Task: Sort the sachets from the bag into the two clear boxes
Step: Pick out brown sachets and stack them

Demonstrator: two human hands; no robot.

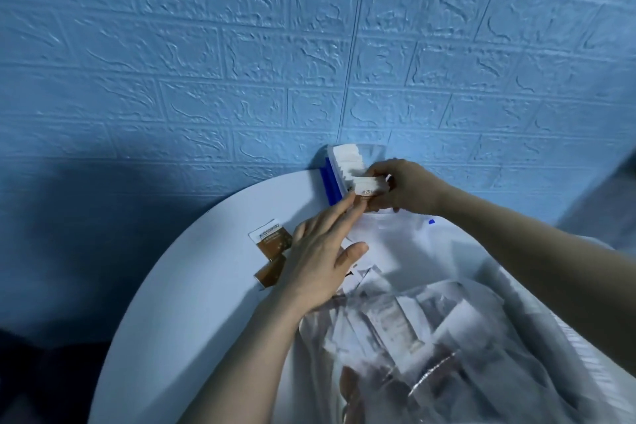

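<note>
Sachets [370,186] pinched between both hands, over box [373,152].

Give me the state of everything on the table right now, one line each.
Right hand: grips a small stack of brown sachets at the far box.
Left hand: open, fingertips touching that stack.
Far clear box: partly filled with upright sachets.
Two loose sachets: lying flat on the white table.
Clear bag: lying down, sachets inside.
</note>
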